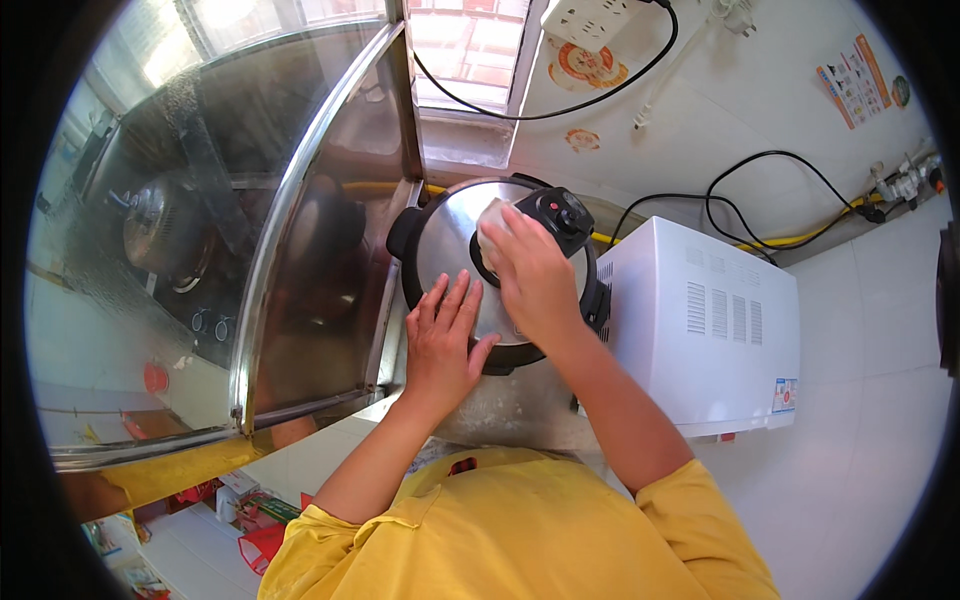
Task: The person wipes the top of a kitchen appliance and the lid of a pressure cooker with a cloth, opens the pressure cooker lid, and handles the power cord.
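An electric pressure cooker with a steel lid [450,232] and black rim stands on the counter in front of me. My left hand [444,330] lies on the near left of the lid, fingers spread, holding nothing. A pale cloth [491,217] is under the fingers of my right hand [534,277], pressed against the lid beside its black handle. On the far right of the lid sits a black valve housing [559,214] with a red button and a knob. My right hand hides part of the handle and cloth.
Close on the right stands a white microwave oven [720,322]. A metal-framed glass partition [300,165] rises at the left, with a lidded pot [165,225] seen through it. Black cables [675,196] and a yellow hose [787,241] run along the wall. A power strip [589,21] hangs above.
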Tool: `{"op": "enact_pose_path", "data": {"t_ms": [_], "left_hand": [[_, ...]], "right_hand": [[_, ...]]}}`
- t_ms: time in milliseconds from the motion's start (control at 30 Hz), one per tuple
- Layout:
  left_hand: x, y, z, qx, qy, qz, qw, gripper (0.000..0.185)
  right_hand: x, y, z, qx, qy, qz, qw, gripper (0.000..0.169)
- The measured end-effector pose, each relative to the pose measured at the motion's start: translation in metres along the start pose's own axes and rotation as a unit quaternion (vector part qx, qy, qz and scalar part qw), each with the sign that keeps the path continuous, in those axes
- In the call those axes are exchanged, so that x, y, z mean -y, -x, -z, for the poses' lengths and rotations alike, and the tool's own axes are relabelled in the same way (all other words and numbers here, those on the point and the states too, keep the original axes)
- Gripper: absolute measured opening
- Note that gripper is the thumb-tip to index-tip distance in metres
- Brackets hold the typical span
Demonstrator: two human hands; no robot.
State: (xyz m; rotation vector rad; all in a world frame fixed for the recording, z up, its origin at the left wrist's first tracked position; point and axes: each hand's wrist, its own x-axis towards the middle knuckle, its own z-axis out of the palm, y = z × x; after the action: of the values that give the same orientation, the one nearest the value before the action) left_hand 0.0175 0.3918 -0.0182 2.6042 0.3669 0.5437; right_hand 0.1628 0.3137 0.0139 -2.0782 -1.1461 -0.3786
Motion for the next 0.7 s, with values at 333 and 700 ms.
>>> {"op": "enact_pose_path", "data": {"t_ms": [333, 700], "left_hand": [[0.001, -0.002, 0.001, -0.004, 0.007, -0.002, 1.000, 0.068], [0.007, 0.022, 0.008, -0.071, 0.154, -0.012, 0.985, 0.038]], "right_hand": [[-0.023, -0.011, -0.004, 0.017, -0.093, -0.072, 0.993, 0.032], [-0.057, 0.042, 0.083, -0.107, -0.409, -0.415, 0.806, 0.037]]}}
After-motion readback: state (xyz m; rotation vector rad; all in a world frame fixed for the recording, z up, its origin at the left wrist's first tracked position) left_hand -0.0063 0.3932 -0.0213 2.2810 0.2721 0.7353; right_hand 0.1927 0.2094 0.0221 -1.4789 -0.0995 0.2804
